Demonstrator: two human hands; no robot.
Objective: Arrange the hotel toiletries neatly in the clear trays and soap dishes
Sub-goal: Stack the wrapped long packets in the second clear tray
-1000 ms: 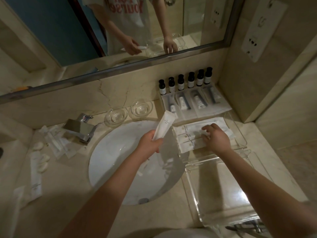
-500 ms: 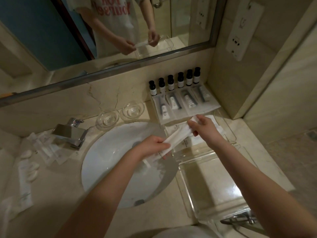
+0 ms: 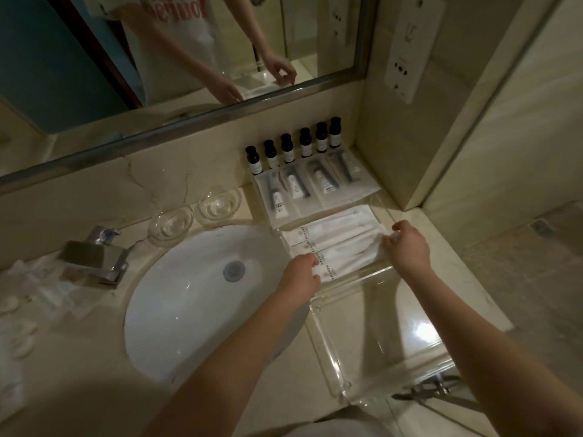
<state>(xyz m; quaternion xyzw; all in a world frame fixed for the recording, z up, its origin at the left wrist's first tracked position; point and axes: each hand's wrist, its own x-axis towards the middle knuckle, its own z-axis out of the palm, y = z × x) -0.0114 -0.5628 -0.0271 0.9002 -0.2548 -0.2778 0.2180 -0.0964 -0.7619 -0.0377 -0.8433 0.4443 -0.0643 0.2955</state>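
My left hand [image 3: 301, 276] pinches the left end of a long white packet [image 3: 345, 261], and my right hand [image 3: 407, 247] pinches its right end. The packet lies flat at the front of a row of similar white packets [image 3: 334, 230] in the far clear tray [image 3: 383, 209]. A second clear tray [image 3: 328, 348] sits nearer me with nothing in it. Two clear soap dishes [image 3: 172, 223] [image 3: 220, 203] stand behind the basin. Several dark bottles [image 3: 295, 149] line the wall, with bagged tubes [image 3: 315, 184] in front of them.
A white basin [image 3: 195, 298] fills the middle of the counter, with a chrome tap [image 3: 94, 257] at its left. Loose packets and small white soaps [image 3: 19, 329] lie on the counter at far left. A mirror and a wall socket panel [image 3: 410, 52] are behind.
The packet was upright in my left hand, then both hands took its ends. It has come down flat into the far tray beside the other packets.
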